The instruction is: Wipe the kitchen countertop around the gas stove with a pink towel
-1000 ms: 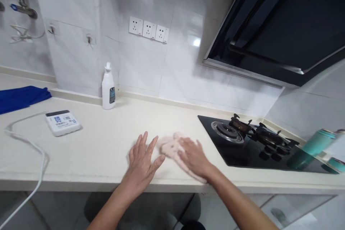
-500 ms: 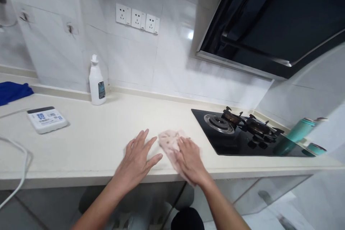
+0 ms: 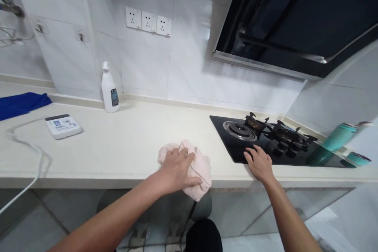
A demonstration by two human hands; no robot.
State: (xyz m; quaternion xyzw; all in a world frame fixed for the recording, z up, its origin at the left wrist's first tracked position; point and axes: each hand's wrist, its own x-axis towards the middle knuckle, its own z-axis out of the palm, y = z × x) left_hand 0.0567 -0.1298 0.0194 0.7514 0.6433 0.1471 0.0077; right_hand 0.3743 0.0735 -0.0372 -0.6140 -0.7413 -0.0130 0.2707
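A crumpled pale pink cloth lies bunched at the front edge of the cream worktop, hanging a little over it. My left hand sits on top of the cloth, its fingers closed over the folds. My right hand rests with fingers apart at the front edge of the black glass gas hob, holding nothing. Its fingertips touch the glass, below the metal burners and pan supports.
A white pump bottle stands against the tiled wall, with sockets above it. On the left lie a white electronic box, a white cable and a blue cloth. A teal flask stands beyond the hob, under a black range hood.
My left hand has moved from the bare worktop onto the cloth and bunched it. My right hand has left the cloth and moved right to the hob. The cloth now sits nearer the front edge.
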